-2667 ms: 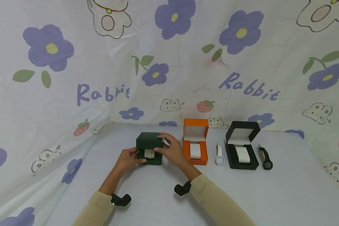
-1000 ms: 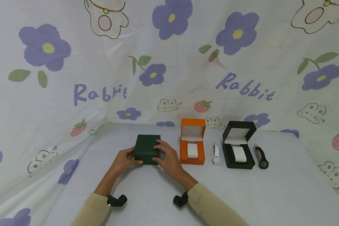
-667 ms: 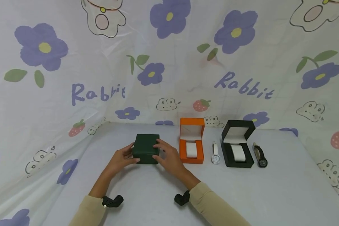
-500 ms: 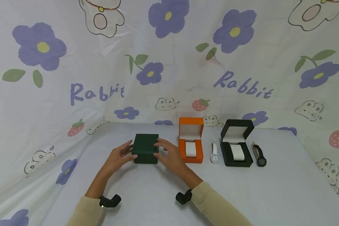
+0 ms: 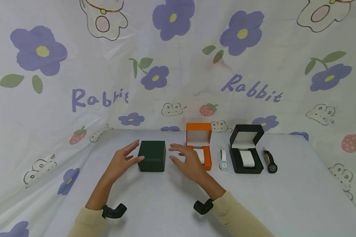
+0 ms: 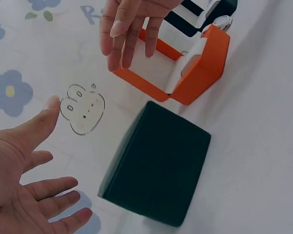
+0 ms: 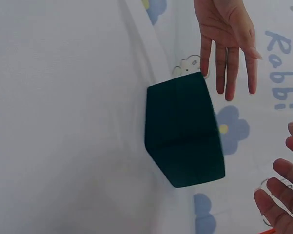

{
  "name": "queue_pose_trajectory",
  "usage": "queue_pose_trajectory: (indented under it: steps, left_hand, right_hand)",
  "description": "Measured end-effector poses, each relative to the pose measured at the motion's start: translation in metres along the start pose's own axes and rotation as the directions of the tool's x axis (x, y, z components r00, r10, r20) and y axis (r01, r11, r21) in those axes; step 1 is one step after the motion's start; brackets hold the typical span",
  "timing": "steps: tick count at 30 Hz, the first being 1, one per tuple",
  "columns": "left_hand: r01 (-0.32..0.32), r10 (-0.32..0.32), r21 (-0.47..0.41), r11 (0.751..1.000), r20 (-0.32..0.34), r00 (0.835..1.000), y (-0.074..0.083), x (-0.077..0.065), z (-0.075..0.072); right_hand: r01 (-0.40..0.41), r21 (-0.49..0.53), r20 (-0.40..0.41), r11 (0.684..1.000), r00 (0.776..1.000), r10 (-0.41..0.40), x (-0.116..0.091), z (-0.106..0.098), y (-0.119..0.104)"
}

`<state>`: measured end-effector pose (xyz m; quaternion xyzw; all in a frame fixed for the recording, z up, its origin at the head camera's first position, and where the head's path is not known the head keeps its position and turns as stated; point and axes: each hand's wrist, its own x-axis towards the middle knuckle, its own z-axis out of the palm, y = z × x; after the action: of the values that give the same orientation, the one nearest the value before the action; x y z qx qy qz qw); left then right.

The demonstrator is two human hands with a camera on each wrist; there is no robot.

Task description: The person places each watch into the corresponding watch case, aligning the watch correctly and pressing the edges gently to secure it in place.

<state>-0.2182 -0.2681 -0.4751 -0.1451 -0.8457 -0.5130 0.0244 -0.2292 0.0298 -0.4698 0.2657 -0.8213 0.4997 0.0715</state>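
I see the green box (image 5: 152,160) shut and standing on the bench (image 5: 284,197), between my two hands and clear of both. My left hand (image 5: 122,160) hovers just beside its left face, fingers straight and spread, holding nothing; in the head view the thumb tip comes close to the box, and I cannot tell if it touches. My right hand (image 5: 187,161) hangs just right of the box, fingers loosely extended, empty. Behind that hand stands the open orange box (image 5: 199,138), then a white watch (image 5: 223,159), an open black box (image 5: 245,149) and a black watch (image 5: 269,161).
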Motion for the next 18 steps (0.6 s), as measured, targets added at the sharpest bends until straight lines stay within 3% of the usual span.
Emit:
queue_pose_trajectory:
  steps: [6, 12, 18]
  left_hand:
    - [-0.007, 0.007, 0.038, 0.999, 0.001, 1.000, 0.018, 0.003, 0.007]
    - [-0.042, 0.041, 0.046, 0.998, 0.010, 0.999, 0.033, 0.006, 0.019]
    - [-0.056, 0.055, 0.042, 0.998, 0.030, 0.998, 0.043, 0.008, 0.034]
  right_hand:
    - [0.019, -0.017, -0.012, 1.000, 1.000, -0.019, -0.004, -0.016, -0.003]
    - [-0.055, 0.021, -0.013, 0.998, 0.998, 0.055, -0.015, -0.034, -0.004]
    - [-0.042, 0.000, -0.043, 0.999, 0.998, 0.041, -0.023, -0.050, -0.002]
